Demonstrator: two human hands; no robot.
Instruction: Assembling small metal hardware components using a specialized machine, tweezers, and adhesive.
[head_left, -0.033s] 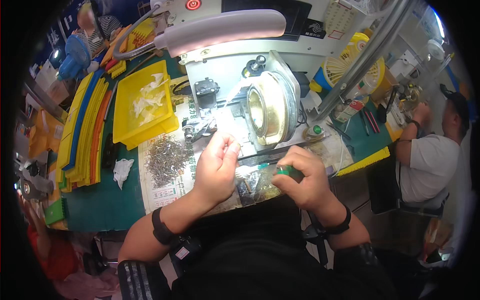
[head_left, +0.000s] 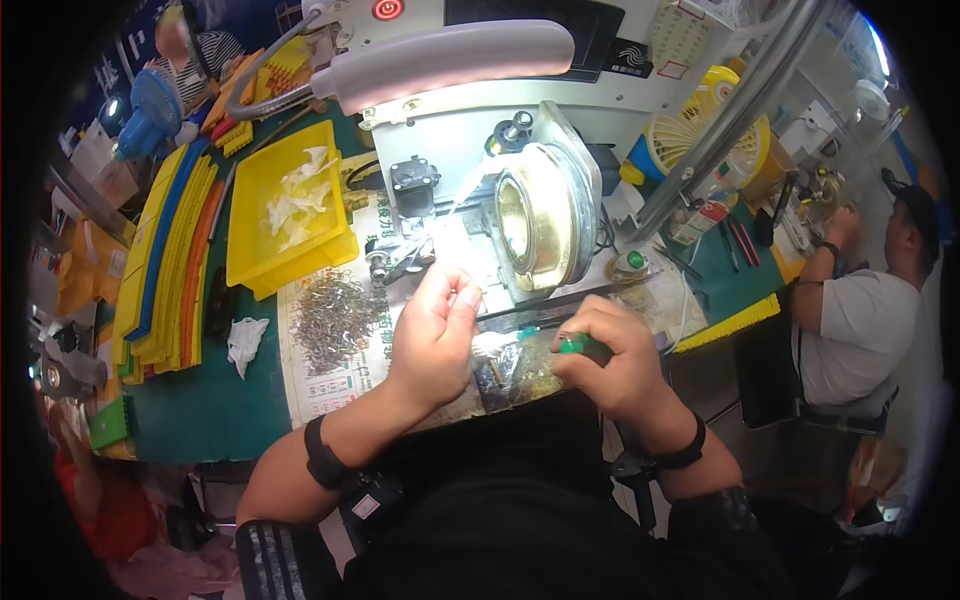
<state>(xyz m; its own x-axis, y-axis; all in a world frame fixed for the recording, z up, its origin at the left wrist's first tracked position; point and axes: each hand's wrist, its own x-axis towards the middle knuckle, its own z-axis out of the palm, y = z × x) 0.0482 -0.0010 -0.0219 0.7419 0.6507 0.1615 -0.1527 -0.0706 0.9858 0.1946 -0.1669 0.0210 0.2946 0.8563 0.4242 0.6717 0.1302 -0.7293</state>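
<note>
My left hand [head_left: 435, 345] is closed in a pinch in front of the machine, just below its bright work area. Whatever lies between the thumb and finger is too small to make out. My right hand [head_left: 618, 362] is wrapped round a green-handled tool [head_left: 573, 344], its green end showing between thumb and forefinger. Between the hands, a small teal piece [head_left: 527, 333] lies over the cluttered bench edge; whether it joins the green handle cannot be told. Ahead of both hands stands a brass-coloured ring wheel [head_left: 530, 222] mounted on the machine. A heap of small wire-like metal pieces [head_left: 338, 325] lies left of my left hand.
A yellow bin [head_left: 290, 262] with crumpled white tissue stands at the left, beside stacked yellow, blue and orange strips [head_left: 172, 260]. A lamp [head_left: 455, 62] hangs over the machine. At the right are a yellow fan [head_left: 710, 130], a small green-capped bottle [head_left: 634, 262] and a seated person [head_left: 865, 320].
My right hand has shifted slightly to the right with the green-handled tool. My left hand stays in nearly the same place.
</note>
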